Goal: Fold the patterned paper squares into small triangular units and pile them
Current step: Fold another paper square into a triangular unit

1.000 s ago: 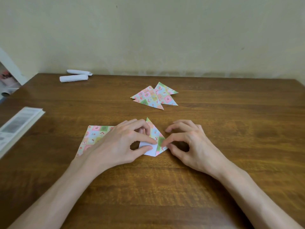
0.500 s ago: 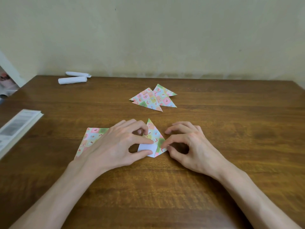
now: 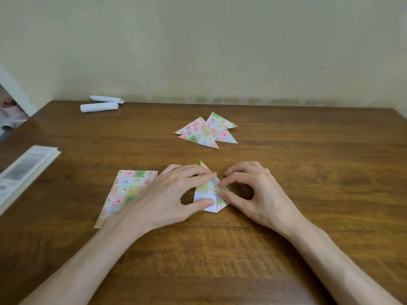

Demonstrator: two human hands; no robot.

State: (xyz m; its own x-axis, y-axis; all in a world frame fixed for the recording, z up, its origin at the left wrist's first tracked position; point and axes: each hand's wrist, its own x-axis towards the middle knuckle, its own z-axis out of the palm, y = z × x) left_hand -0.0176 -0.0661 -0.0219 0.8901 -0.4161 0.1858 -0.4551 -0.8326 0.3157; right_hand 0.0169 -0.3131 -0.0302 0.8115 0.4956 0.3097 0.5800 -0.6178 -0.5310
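Observation:
A half-folded patterned paper unit lies on the wooden table between my hands, its point aimed away from me and a white flap showing near me. My left hand pinches its left side, thumb on the white flap and forefinger across the top. My right hand pinches its right edge with thumb and forefinger. A flat stack of unfolded patterned squares lies under my left wrist. Farther back sits a pile of finished triangular units.
Two white paper rolls lie at the back left of the table. A white book or booklet hangs over the left edge. A pale wall stands behind the table.
My left forefinger has slid to the right across the top of the unit, meeting my right forefinger. The paper stays in place.

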